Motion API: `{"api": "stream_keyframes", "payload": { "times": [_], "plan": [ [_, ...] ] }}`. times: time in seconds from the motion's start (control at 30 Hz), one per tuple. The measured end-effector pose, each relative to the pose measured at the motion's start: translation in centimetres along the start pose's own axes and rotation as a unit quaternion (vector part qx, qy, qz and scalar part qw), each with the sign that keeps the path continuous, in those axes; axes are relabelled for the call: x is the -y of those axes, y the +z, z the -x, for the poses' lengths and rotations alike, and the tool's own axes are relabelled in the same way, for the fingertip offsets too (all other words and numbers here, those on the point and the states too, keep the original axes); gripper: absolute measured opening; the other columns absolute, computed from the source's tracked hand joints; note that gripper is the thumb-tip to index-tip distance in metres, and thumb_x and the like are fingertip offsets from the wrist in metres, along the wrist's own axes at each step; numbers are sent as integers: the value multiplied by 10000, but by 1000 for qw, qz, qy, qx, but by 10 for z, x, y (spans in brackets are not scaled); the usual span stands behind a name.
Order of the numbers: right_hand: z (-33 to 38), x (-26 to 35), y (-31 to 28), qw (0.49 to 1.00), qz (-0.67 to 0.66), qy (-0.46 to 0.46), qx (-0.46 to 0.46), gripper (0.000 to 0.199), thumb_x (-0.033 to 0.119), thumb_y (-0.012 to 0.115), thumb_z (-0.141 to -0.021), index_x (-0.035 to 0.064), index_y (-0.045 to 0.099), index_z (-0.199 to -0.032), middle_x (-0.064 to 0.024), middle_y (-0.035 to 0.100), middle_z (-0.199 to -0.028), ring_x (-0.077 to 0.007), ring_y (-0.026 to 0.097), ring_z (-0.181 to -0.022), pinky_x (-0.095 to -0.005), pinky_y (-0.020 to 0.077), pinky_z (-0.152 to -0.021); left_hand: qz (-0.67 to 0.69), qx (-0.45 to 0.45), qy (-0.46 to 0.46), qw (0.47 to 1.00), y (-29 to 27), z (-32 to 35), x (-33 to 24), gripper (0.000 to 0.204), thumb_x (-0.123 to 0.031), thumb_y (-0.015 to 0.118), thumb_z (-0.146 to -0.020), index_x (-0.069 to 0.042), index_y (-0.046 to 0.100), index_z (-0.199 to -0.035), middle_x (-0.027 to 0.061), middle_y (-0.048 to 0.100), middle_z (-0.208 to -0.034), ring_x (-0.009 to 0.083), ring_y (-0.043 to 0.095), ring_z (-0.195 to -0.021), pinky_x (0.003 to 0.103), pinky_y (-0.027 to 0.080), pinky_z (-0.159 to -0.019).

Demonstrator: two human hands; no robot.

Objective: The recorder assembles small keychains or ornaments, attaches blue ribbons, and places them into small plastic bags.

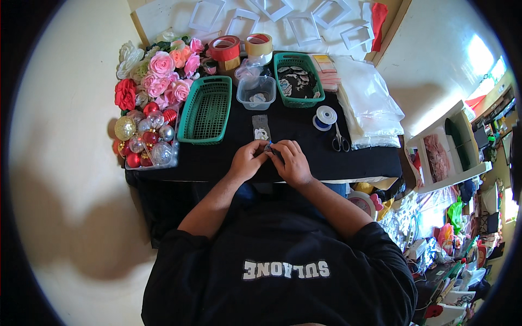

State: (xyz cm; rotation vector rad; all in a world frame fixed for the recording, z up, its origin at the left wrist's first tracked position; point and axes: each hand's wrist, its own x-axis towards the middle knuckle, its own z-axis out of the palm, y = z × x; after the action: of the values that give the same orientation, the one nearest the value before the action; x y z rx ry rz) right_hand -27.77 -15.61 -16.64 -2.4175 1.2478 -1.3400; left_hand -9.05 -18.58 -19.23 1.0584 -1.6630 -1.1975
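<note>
My left hand (247,161) and my right hand (293,162) meet at the table's near edge, fingertips pinched together. Between them is a small item with a bit of blue showing; the fingers hide most of it. Just beyond the fingertips lies a small clear plastic bag (260,120) with whitish pieces at its near end. Farther back stands a clear plastic tub (256,85) holding a few pale round pieces. To its right, a green basket (298,102) contains several small pale and patterned pieces.
Another green basket (190,111) stands left of the tub, beside artificial flowers (161,64) and a box of Christmas balls (162,154). Tape rolls (224,49) sit at the back. Right are a ribbon spool (326,114), scissors (341,142) and clear plastic bags (370,103).
</note>
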Motion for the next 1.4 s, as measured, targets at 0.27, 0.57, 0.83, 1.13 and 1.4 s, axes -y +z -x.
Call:
{"api": "stream_keyframes", "payload": {
  "times": [0.27,0.57,0.83,1.13,1.4],
  "plan": [
    [0,-3,1,1000,-2,11,-6,196,101,734,-912,4,654,-1062,-149,639,-1031,-348,623,-944,-434,518,-840,-41,-6,8,999,1,1,2,278,-99,716,-965,-8,670,-1224,95,751,-1019,152,724,-914,297,556,-816],
    [0,-8,3,995,-60,72,-34,150,66,707,-932,-17,583,-946,-170,599,-950,-384,616,-874,-450,511,-763,-113,6,21,993,1,4,-19,261,-107,716,-953,-32,698,-1202,121,745,-1028,211,743,-925,327,568,-800],
    [-2,-13,6,987,-105,113,-53,182,112,669,-1005,3,536,-944,-128,541,-871,-296,574,-727,-372,450,-633,-93,27,52,994,1,3,-13,271,-100,706,-957,-27,696,-1217,132,747,-1054,231,744,-944,330,567,-812],
    [-2,-17,6,991,-89,97,10,175,152,722,-989,30,599,-1015,-67,601,-852,-145,597,-723,-292,488,-681,-37,37,-9,999,-2,1,-11,251,-165,723,-986,-1,691,-1172,75,744,-1012,115,698,-921,292,555,-810],
    [2,-30,7,935,-198,294,-24,211,174,768,-958,29,615,-978,-52,665,-823,-116,620,-752,-294,493,-677,-110,-132,73,982,-11,-19,-2,402,-255,798,-913,-7,629,-1180,122,650,-1063,225,625,-894,377,531,-821]
  ]
}}
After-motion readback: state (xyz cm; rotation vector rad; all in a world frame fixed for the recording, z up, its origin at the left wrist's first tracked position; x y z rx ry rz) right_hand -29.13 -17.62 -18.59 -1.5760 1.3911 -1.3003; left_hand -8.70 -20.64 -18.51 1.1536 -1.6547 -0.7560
